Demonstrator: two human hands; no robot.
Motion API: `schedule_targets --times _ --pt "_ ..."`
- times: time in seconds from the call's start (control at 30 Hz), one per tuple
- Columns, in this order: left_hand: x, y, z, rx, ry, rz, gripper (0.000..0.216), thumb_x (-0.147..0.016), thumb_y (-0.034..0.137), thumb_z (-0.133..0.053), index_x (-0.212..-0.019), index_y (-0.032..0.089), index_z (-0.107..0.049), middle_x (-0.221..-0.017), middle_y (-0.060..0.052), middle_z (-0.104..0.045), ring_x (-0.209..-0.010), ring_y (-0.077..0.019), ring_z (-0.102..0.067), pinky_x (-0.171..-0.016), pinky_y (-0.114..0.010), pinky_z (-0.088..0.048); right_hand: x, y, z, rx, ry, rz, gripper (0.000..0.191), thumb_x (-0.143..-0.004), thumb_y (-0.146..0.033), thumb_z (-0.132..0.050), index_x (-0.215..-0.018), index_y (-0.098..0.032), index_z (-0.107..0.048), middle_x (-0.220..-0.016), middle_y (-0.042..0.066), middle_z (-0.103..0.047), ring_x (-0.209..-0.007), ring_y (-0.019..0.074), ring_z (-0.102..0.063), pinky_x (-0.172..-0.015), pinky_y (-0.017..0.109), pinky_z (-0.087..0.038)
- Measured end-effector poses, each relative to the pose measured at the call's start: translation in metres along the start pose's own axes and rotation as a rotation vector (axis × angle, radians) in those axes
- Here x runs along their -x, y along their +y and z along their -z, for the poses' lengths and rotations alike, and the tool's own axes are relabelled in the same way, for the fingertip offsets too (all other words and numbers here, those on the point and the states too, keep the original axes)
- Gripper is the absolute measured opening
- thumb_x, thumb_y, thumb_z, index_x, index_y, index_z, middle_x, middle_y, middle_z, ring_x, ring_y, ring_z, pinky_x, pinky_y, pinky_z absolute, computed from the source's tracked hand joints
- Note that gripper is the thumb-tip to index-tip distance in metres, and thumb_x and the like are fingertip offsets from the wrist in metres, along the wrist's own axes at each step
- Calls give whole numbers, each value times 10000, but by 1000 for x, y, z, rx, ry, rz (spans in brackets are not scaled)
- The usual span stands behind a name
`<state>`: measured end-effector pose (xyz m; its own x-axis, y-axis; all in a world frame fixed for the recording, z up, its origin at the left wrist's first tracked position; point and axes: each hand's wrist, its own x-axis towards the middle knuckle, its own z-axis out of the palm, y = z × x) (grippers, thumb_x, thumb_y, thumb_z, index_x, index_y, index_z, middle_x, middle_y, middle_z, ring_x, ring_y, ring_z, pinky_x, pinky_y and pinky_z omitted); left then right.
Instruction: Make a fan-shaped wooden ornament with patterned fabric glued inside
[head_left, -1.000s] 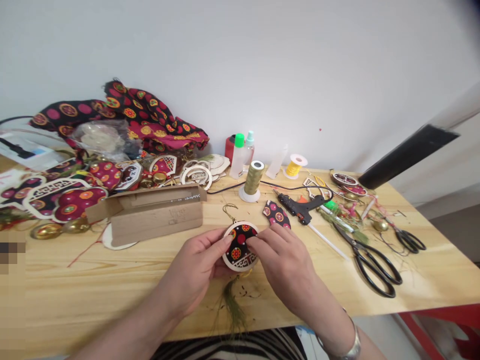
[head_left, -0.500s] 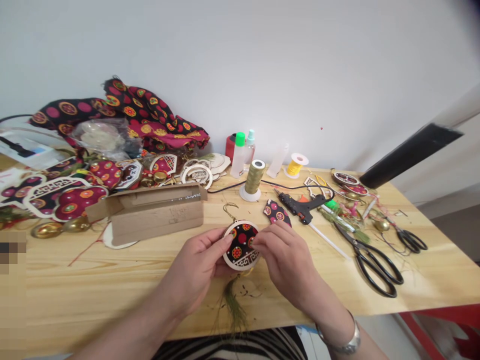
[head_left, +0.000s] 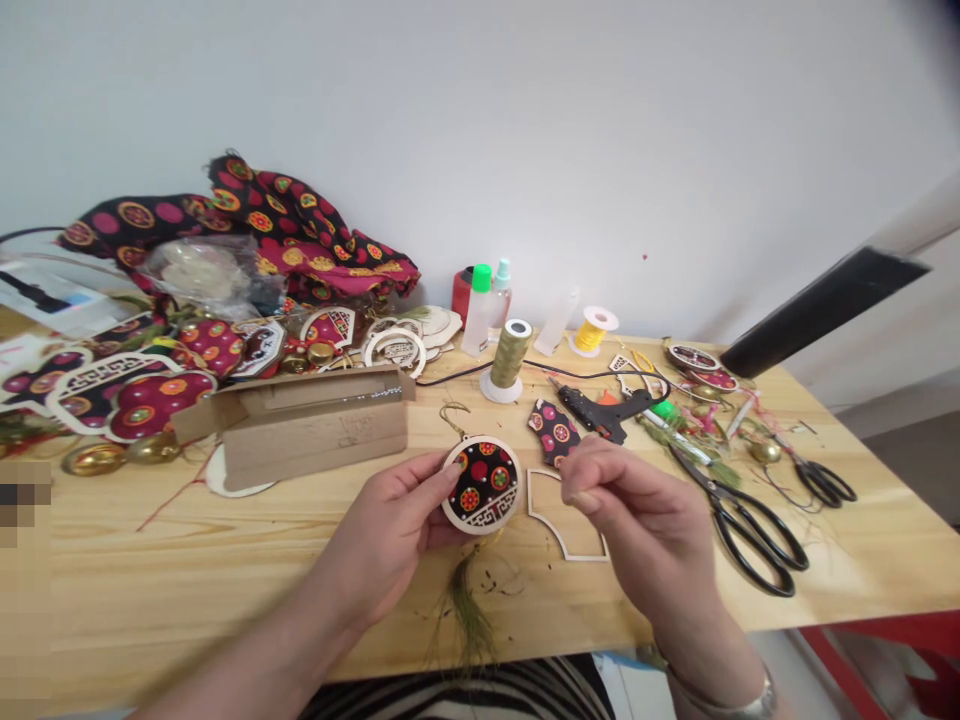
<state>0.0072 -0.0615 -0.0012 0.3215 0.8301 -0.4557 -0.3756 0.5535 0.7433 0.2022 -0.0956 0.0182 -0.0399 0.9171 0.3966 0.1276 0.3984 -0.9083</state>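
My left hand (head_left: 405,505) grips a round pendant ornament (head_left: 484,485) by its left edge, thumb on the front. The pendant has a pale wooden rim, dark floral fabric, small white dots and a fretwork strip at the bottom. A cord loop (head_left: 454,415) sticks out of its top and a green tassel (head_left: 469,600) hangs below. To the right, apart from the pendant, my right hand (head_left: 645,530) is raised with thumb and fingertips pinched together. Whatever is in that pinch, if anything, is too small to see. Under it lies a thin wooden frame (head_left: 555,525), partly hidden.
A fabric-covered piece (head_left: 553,432) and a black glue gun (head_left: 600,412) lie beyond my right hand, with black scissors (head_left: 757,535) further right. An open cardboard box (head_left: 315,435) and a thread spool (head_left: 511,358) stand behind. Ornaments and patterned fabric (head_left: 300,225) crowd the left.
My right hand has moved off the pendant to the right, still pinched, uncovering the pendant's right side and the wooden frame. My left hand keeps its hold almost in place.
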Motion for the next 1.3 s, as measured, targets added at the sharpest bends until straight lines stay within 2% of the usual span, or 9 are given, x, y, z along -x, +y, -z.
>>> schedule_targets --times 0.07,0.13,0.4,0.6,0.83,0.97,1.07,1.2,1.3 --pt "-1 0 1 -2 8 -5 241 -765 222 -739 -990 136 -747 -900 -106 -764 -724 -188 -689 -640 -304 -590 1 -8 7 -144 34 12 102 -900 -199 -590 -804 -231 -606 -736 -5 -578 -704 147 -524 -659 301 -429" --pt "-1 1 2 -7 5 1 244 -755 227 -749 -982 139 -749 -882 -106 -765 -712 -192 -691 -628 -305 -590 0 -12 10 -132 36 40 103 -900 -194 -592 -807 -234 -612 -724 -2 -588 -705 157 -534 -670 317 -437" --pt "2 -1 -3 -24 -49 -8 261 -774 250 -730 -1014 147 -739 -906 -108 -758 -721 -190 -683 -635 -290 -567 -6 21 -21 629 -159 229 154 -909 -113 -524 -865 -188 -651 -839 57 -664 -763 185 -548 -710 352 -471" --pt "4 -2 -4 -55 -27 4 347 -730 312 -767 -1032 145 -735 -939 -121 -750 -760 -231 -687 -652 -333 -566 -10 26 -26 811 -174 298 195 -911 -80 -482 -921 -149 -664 -844 84 -631 -784 200 -492 -721 357 -457" --pt "5 -3 -4 -62 -54 16 329 -733 314 -769 -1026 166 -743 -935 -104 -752 -786 -225 -683 -648 -305 -558 -15 27 -25 955 -327 326 220 -939 -115 -450 -810 -174 -617 -816 64 -616 -788 206 -442 -777 393 -416" --pt "5 -3 -3 -71 -46 7 329 -750 310 -754 -1045 166 -738 -937 -109 -753 -785 -231 -688 -648 -313 -562 -17 25 -24 671 -215 237 190 -923 -112 -489 -779 -187 -587 -800 41 -617 -797 190 -473 -771 360 -426" --pt "5 -3 -1 -84 -52 11 323 -787 303 -720 -1079 165 -725 -943 -112 -754 -784 -229 -692 -656 -318 -565 -18 21 -21 340 -93 53 157 -895 -132 -531 -759 -199 -573 -796 21 -606 -795 169 -522 -746 325 -439" --pt "3 -4 1 -75 -59 22 313 -810 288 -697 -1094 160 -716 -961 -115 -755 -791 -228 -697 -690 -338 -571 -18 14 -14 -126 -76 -266 147 -880 -247 -572 -744 -192 -579 -772 19 -626 -696 136 -541 -640 272 -444" --pt "2 -5 1 -72 -40 31 307 -808 281 -700 -1082 143 -718 -960 -123 -755 -792 -230 -698 -695 -343 -574 -18 10 -9 -362 -75 -356 163 -866 -300 -617 -753 -184 -594 -679 -4 -598 -611 108 -497 -584 243 -411"
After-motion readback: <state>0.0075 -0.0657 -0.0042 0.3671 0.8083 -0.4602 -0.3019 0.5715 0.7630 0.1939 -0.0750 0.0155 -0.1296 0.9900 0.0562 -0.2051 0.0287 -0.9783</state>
